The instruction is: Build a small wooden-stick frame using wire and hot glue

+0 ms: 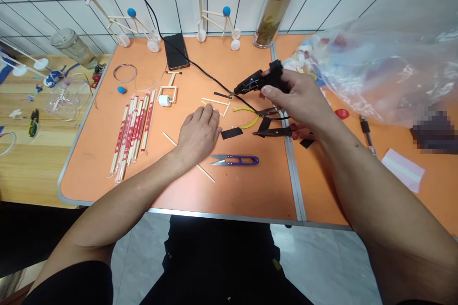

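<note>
In the head view, the right hand [298,95] is wrapped around the handle of a black glue gun [258,79], thumb along its side; whether a finger presses the trigger cannot be told. The left hand [198,136] lies palm down on the orange table [250,195], fingers together over part of a small wooden stick frame [226,108]; whether they pinch it or merely press is hidden. The frame lies mid-table, one corner just below the gun's nozzle, which is near the end of a thin black strip [220,95]. To glue well here, I'd pin the sticks flat, with fingertips well back from the tip (it is probably hot), squeeze a small bead right into a joint, and hold steady while it sets. The black cable [211,77] passes close by, so it should be given slack lest it drag the sticks.
</note>
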`<control>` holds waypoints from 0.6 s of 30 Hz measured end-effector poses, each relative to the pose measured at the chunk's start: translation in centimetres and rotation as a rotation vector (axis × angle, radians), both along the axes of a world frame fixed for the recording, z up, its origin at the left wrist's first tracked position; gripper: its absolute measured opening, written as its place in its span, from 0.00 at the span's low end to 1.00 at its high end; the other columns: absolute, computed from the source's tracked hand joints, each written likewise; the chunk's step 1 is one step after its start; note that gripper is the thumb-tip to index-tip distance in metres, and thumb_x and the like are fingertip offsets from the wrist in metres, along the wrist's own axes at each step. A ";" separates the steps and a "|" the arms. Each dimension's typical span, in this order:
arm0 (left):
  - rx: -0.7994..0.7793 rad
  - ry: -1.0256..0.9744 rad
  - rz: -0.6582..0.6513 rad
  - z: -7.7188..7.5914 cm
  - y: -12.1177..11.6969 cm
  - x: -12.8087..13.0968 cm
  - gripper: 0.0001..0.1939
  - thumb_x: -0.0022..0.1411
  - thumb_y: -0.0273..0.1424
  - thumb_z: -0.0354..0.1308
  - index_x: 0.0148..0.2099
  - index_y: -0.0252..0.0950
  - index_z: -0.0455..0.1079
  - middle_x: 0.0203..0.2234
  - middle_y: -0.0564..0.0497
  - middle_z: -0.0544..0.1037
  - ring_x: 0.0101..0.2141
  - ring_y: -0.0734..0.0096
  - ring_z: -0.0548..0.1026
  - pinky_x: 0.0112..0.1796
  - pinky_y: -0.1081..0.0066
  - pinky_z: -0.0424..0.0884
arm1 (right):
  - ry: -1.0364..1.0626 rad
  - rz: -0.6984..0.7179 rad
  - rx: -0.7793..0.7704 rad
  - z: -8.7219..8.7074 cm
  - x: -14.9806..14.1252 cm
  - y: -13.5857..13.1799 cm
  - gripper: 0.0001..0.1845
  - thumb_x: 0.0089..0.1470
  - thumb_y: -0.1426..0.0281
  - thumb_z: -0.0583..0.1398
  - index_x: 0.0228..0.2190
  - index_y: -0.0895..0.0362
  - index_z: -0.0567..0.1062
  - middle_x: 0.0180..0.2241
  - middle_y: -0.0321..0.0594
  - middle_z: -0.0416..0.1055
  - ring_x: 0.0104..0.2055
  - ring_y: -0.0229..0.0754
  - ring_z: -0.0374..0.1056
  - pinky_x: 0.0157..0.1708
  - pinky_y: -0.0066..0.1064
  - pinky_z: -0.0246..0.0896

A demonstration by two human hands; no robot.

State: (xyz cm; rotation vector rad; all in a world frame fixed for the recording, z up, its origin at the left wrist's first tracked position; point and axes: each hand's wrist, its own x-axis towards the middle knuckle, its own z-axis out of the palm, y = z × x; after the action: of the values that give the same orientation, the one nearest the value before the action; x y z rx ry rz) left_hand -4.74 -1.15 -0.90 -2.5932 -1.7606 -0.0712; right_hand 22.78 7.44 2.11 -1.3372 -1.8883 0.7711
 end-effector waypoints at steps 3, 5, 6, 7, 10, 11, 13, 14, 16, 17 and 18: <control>-0.006 0.004 0.001 0.0 0.0 0.0 0.27 0.86 0.33 0.50 0.78 0.31 0.69 0.77 0.30 0.72 0.71 0.41 0.72 0.64 0.48 0.76 | 0.217 -0.066 -0.108 -0.6 -0.1 0.5 0.18 0.64 0.52 0.75 0.39 0.46 0.75 0.32 0.35 0.73 0.30 0.44 0.64 0.34 0.41 0.62; -0.012 0.013 0.003 0.0 0.0 0.0 0.27 0.86 0.33 0.49 0.79 0.30 0.69 0.77 0.30 0.71 0.72 0.41 0.72 0.65 0.48 0.75 | 0.401 -0.146 -0.184 -1.2 -0.2 0.9 0.16 0.63 0.60 0.75 0.40 0.45 0.73 0.34 0.34 0.75 0.27 0.40 0.62 0.31 0.38 0.61; -0.015 0.017 0.004 0.0 0.0 0.0 0.27 0.86 0.33 0.49 0.79 0.29 0.68 0.77 0.30 0.71 0.72 0.41 0.72 0.65 0.48 0.75 | 0.477 -0.193 -0.224 -1.5 -0.2 1.2 0.16 0.63 0.63 0.75 0.41 0.45 0.73 0.35 0.34 0.76 0.28 0.39 0.62 0.30 0.37 0.61; -0.019 0.020 0.004 0.1 0.0 0.1 0.27 0.86 0.33 0.49 0.79 0.29 0.68 0.78 0.30 0.71 0.72 0.41 0.72 0.65 0.49 0.75 | 0.532 -0.240 -0.261 -1.9 -0.1 1.5 0.15 0.62 0.66 0.74 0.42 0.46 0.73 0.36 0.34 0.78 0.28 0.39 0.63 0.29 0.35 0.62; -0.028 0.021 0.003 0.2 0.0 0.1 0.28 0.86 0.33 0.48 0.79 0.27 0.68 0.78 0.30 0.70 0.72 0.41 0.71 0.66 0.48 0.75 | 0.616 -0.348 -0.337 -2.9 0.1 2.3 0.16 0.61 0.68 0.72 0.43 0.46 0.70 0.34 0.33 0.78 0.30 0.37 0.65 0.29 0.31 0.62; -0.029 0.020 0.003 0.2 0.0 0.1 0.27 0.86 0.33 0.48 0.79 0.27 0.68 0.78 0.29 0.70 0.72 0.40 0.71 0.65 0.48 0.75 | 0.621 -0.361 -0.353 -3.2 0.3 2.6 0.18 0.60 0.68 0.72 0.43 0.46 0.69 0.33 0.32 0.78 0.30 0.37 0.65 0.29 0.30 0.62; -0.025 0.015 0.001 0.1 0.0 0.1 0.27 0.86 0.33 0.48 0.79 0.27 0.68 0.78 0.29 0.70 0.72 0.40 0.71 0.65 0.47 0.75 | 0.604 -0.358 -0.372 -3.7 0.5 2.9 0.20 0.58 0.68 0.72 0.43 0.45 0.67 0.33 0.31 0.78 0.31 0.37 0.65 0.31 0.31 0.62; -0.022 0.013 0.001 0.1 -0.1 0.1 0.27 0.86 0.33 0.48 0.78 0.27 0.68 0.77 0.29 0.71 0.72 0.39 0.71 0.64 0.47 0.75 | 0.586 -0.350 -0.379 -3.8 0.6 3.0 0.22 0.57 0.67 0.72 0.43 0.45 0.66 0.34 0.30 0.79 0.32 0.37 0.66 0.31 0.31 0.63; -0.019 0.009 -0.001 0.1 -0.1 0.1 0.27 0.86 0.33 0.49 0.78 0.28 0.68 0.77 0.28 0.71 0.72 0.39 0.72 0.64 0.46 0.75 | 0.541 -0.337 -0.384 -3.9 0.7 3.2 0.24 0.55 0.66 0.72 0.45 0.44 0.65 0.35 0.30 0.79 0.33 0.38 0.67 0.32 0.33 0.64; -0.020 0.007 -0.002 0.1 -0.1 0.0 0.27 0.86 0.32 0.49 0.78 0.28 0.69 0.77 0.28 0.71 0.71 0.39 0.72 0.64 0.46 0.75 | 0.516 -0.331 -0.389 -3.8 0.8 3.3 0.24 0.55 0.65 0.72 0.45 0.44 0.64 0.35 0.29 0.79 0.34 0.39 0.68 0.33 0.34 0.65; -0.020 0.005 -0.002 0.1 -0.1 0.0 0.27 0.85 0.32 0.49 0.78 0.29 0.69 0.77 0.29 0.71 0.71 0.39 0.72 0.64 0.46 0.75 | 0.490 -0.324 -0.397 -3.6 0.8 3.3 0.24 0.55 0.65 0.71 0.46 0.44 0.64 0.34 0.29 0.78 0.35 0.40 0.70 0.33 0.35 0.65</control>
State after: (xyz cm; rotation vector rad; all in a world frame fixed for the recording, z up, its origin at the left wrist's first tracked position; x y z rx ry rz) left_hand -4.70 -1.23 -0.81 -2.6067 -1.7668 -0.0472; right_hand 23.55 10.76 -1.53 -1.4715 -1.1399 1.2112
